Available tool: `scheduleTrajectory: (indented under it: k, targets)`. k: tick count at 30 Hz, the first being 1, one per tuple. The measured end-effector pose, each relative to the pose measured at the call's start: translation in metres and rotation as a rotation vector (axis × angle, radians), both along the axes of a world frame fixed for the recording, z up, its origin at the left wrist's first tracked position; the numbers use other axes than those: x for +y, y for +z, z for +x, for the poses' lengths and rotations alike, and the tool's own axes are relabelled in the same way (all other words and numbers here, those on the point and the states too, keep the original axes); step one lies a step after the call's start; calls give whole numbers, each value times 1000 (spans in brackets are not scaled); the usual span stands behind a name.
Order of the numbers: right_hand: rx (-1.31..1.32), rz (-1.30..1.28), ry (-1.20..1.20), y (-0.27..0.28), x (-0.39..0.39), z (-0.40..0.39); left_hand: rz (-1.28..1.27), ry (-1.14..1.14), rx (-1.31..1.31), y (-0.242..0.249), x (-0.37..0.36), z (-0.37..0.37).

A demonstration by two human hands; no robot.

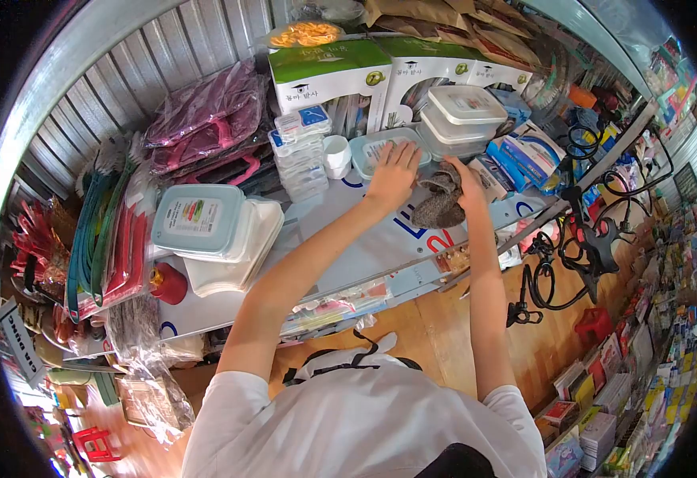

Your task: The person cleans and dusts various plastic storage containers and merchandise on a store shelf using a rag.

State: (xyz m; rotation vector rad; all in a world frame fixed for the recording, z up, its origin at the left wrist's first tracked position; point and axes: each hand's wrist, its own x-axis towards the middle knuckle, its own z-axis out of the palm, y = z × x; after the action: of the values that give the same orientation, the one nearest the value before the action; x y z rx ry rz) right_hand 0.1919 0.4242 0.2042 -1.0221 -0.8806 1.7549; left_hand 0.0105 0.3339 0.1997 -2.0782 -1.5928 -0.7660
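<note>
My left hand (394, 174) lies with its fingers stretched over the lid of a small plastic food container (360, 158) on the shelf, pressing lightly or just resting there. In my right hand (469, 190) is a bunched grey-brown cloth (437, 209), held just to the right of that container. Part of the cloth is folded over, and my right fingertips are partly hidden behind it. Directly behind the cloth stands a stack of clear containers with a whitish lid (466, 105). A small white cup stack (336, 151) stands left of the container.
To the left are a stack of blue-lidded containers (197, 219), a red jar (169, 284) and wrapped purple bags (209, 111). Green-and-white boxes (328, 68) line the back. Blue-and-white boxes (528, 155) sit at right, near hanging black cords (555, 271) and a metal shelf edge.
</note>
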Motion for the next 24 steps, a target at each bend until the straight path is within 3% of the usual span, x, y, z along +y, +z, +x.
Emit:
scheduleTrajectory:
  k: [10,13,16,19,22,24]
  targets:
    - [-120,164,144,14,-28,8,-161,7,-9,11,37,4]
    - [-165,145,201,16,-30,11,-264,-36,-132,10,36,4]
    - [-194,128,233,15,-32,11,-150,-98,-58,9,37,-3]
    - [-251,192,216,17,-35,11,-70,113,49,12,16,3]
    - [-367,305,247,15,-37,12,-125,201,-120,1,6,1]
    - [-492,421,287,15,-45,3,-80,90,-83,-6,10,-11]
